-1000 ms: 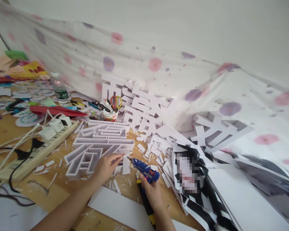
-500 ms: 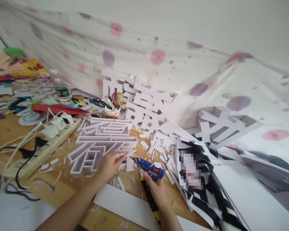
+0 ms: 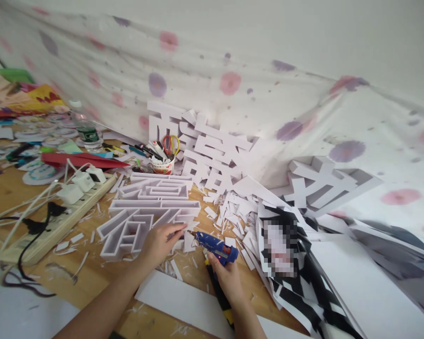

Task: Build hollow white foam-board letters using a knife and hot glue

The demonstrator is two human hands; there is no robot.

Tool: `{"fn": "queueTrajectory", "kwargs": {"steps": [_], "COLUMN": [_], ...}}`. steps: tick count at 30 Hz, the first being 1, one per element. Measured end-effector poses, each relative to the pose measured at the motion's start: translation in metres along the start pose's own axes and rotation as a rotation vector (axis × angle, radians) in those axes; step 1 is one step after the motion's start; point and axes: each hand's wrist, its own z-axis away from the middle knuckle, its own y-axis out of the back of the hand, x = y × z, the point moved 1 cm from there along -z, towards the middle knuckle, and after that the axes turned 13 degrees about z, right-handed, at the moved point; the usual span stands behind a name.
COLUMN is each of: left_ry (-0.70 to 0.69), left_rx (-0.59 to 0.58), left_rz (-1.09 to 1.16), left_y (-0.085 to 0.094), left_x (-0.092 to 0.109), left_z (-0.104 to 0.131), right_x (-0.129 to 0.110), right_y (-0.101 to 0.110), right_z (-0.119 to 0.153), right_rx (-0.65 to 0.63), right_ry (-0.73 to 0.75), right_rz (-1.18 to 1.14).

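My right hand (image 3: 226, 278) is wrapped round a blue hot glue gun (image 3: 215, 247), its nozzle pointing left. A yellow-and-black utility knife (image 3: 217, 289) lies under that hand. Close to the nozzle tip, my left hand (image 3: 162, 242) has its thumb and fingertips pressed together; whatever is between them is too small to make out. Just below the fingertips is a small upright white piece (image 3: 190, 242). Beside and partly behind my left hand lies a white hollow character (image 3: 130, 230) built from thin board walls, its open side up.
Finished white characters (image 3: 215, 150) lean against the curtain, another (image 3: 314, 186) to the right. White offcuts (image 3: 229, 212) litter the table. A power strip (image 3: 60, 230) with cables, a pen cup (image 3: 162, 165), a bottle (image 3: 86, 129), and a white board strip (image 3: 180, 299) lie around.
The view has shifted slightly, so the table things sit a little farther left. Both hands keep nearly the same pose, with the glue gun nozzle still by the left fingertips.
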Motion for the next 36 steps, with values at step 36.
{"fn": "queueTrajectory", "kwargs": {"steps": [36], "left_ry": [-0.034], "left_rx": [0.012], "left_rz": [0.012], "left_y": [-0.001], "left_x": [-0.005], "left_z": [0.002], "right_x": [-0.021], "right_y": [0.008], "right_z": [-0.007], "right_rx": [0.092], "right_ry": [-0.017], "right_rz": [0.025]}}
